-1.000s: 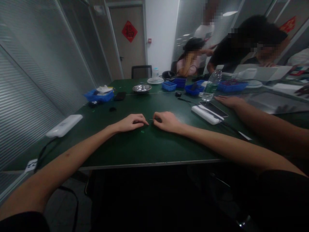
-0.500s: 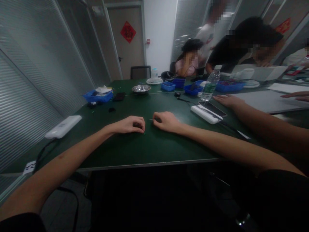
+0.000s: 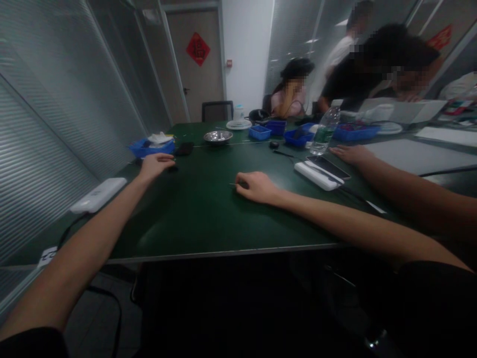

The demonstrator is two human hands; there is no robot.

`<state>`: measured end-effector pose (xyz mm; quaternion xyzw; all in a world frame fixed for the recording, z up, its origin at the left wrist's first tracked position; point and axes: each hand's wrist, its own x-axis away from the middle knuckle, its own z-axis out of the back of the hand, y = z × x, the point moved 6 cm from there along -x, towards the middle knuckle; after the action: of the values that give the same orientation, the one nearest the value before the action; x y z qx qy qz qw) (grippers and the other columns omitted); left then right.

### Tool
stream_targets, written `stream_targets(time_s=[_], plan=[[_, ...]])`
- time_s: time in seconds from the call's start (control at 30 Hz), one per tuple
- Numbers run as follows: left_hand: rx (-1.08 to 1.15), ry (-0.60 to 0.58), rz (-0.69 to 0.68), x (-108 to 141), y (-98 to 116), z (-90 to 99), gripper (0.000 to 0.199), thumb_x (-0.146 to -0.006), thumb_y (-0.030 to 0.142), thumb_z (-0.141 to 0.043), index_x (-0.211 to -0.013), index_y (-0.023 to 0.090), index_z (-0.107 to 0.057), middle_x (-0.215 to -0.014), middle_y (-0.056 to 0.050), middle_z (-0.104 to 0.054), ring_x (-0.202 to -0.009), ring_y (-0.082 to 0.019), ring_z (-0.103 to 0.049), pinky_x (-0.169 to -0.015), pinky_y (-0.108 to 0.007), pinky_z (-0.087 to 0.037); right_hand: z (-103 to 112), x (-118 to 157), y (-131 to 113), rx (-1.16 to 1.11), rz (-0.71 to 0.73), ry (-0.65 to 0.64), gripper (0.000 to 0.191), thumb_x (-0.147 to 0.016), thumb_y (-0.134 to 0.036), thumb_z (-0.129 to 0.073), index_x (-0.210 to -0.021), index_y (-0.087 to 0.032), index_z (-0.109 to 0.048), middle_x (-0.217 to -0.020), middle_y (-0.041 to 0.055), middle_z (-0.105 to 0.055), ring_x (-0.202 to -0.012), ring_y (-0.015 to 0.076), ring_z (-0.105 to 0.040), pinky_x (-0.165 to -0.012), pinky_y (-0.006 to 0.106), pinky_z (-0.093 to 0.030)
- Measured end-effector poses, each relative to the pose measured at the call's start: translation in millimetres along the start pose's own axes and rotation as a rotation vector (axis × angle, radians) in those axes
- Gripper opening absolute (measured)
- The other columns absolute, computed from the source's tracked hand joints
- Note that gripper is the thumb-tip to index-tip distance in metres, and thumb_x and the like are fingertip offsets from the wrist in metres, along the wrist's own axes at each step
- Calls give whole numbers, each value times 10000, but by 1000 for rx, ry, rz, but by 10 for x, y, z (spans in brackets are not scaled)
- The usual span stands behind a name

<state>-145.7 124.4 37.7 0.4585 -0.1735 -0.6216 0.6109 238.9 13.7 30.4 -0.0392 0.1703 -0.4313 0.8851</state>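
Pale and thin, a pin (image 3: 231, 184) pokes from my right hand (image 3: 256, 187), its grip pinching one end low over the green table (image 3: 208, 219); if that pinch loosens, something so slight could drop and be lost. My left hand (image 3: 152, 166) reaches beside the blue tray (image 3: 137, 148), and from here I cannot tell whether its grip has anything; a careless sweep could knock the black lump (image 3: 173, 169) under it.
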Motion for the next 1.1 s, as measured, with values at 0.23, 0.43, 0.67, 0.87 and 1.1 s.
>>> stream_targets(time_s=[0.23, 0.43, 0.67, 0.87, 1.1], plan=[[-252, 48, 38, -36, -188, 14, 284, -718, 337, -804, -958, 186, -821, -966, -89, -796, -967, -286, -727, -955, -368, -540, 10, 7, -7, 0, 9, 1, 263, -990, -401, -544, -1105, -205, -679, -971, 55, -736, -793, 184, -637, -670, 273, -389], [-323, -7, 36, -22, -224, -41, 276, -766, 343, -792, -996, 192, -822, -1025, -89, -797, -995, -275, -729, -968, -354, -537, 34, 22, -35, -24, 16, -13, 271, -997, -395, -538, -1116, -196, -679, -991, 66, -736, -805, 181, -636, -682, 272, -400], [-324, -24, 46, -71, -318, -48, 274, -756, 335, -807, -998, 207, -829, -1012, -80, -800, -1008, -281, -731, -997, -375, -534, 2, 2, -11, 18, 10, -7, 265, -990, -392, -541, -1114, -202, -679, -988, 63, -737, -805, 185, -634, -695, 279, -392], [-311, -37, 78, -90, -343, -17, 271, -731, 331, -836, -977, 218, -835, -1001, -80, -801, -1009, -292, -727, -988, -390, -540, 13, 7, -18, 13, 15, -2, 262, -987, -386, -546, -1117, -201, -678, -990, 63, -737, -807, 184, -637, -695, 277, -397], [-274, -52, 108, -73, -334, -9, 266, -704, 335, -852, -948, 232, -838, -1012, -80, -801, -1053, -313, -713, -1009, -411, -527, 27, 15, -26, -6, 23, -7, 265, -994, -388, -545, -1123, -198, -676, -996, 65, -738, -826, 190, -649, -706, 277, -412]])
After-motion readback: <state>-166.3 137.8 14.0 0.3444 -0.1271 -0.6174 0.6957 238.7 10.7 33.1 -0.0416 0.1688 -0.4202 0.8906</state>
